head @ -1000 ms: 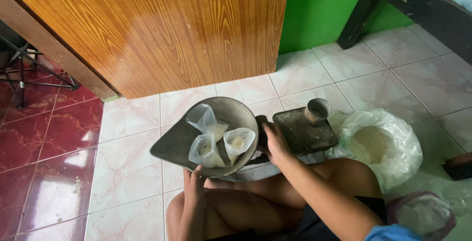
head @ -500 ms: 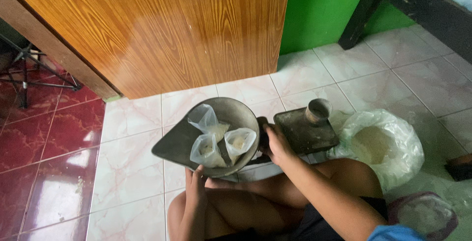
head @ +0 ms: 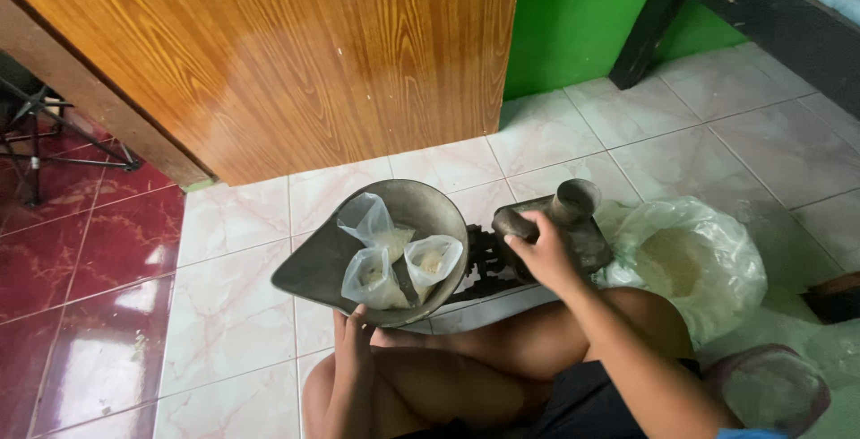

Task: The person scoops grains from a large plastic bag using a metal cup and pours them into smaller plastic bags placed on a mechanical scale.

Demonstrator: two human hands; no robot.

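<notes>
The left hand point(head: 351, 336) lay with fingers spread under the near rim of the scale pan point(head: 305, 269), a dull grey metal scoop with a pointed spout to the left. Three clear plastic bags point(head: 394, 255) of pale grain sat in it, soft and knotted. The right hand point(head: 542, 251) curled closed on the near edge of the dark weight platform point(head: 591, 237), which carried a squat cylindrical metal weight point(head: 573, 199). Judging by that hold, pressing on the platform could tip the balance and slide the slick bags out onto the glossy tiled floor point(head: 233, 314). A large translucent sack point(head: 708, 260) of grain slumped to the right.
</notes>
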